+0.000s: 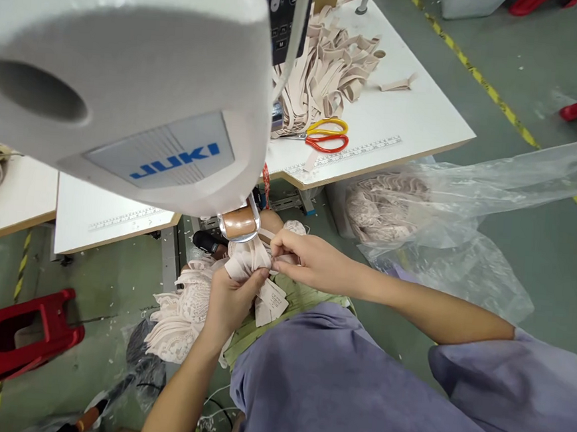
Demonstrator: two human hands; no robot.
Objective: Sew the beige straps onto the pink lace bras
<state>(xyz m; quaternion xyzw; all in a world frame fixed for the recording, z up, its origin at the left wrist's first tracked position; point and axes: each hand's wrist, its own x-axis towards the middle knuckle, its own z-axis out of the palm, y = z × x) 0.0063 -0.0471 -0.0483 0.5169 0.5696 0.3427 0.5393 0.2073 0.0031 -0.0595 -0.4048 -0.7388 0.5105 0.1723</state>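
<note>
Just below the head of a white JUKI sewing machine [173,160], a bunched beige fabric piece [248,259] is between my two hands. My left hand [232,298] is closed around its lower left side, thumb on top. Fingertips of my right hand [305,260] pinch the fabric's right edge, close to the left thumb. A pale label with small print [275,298] hangs below the fabric. Left of my left hand hangs a bundle of beige lace pieces [184,311]. The machine's needle area is hidden behind its head and a clear guard [240,224].
On the white table [426,120] lie a heap of beige strips [330,66] and scissors with yellow and red handles [327,136]. A plastic bag [465,250] beside a bin of lace [389,204] is on the right. A red stool [19,341] stands at lower left.
</note>
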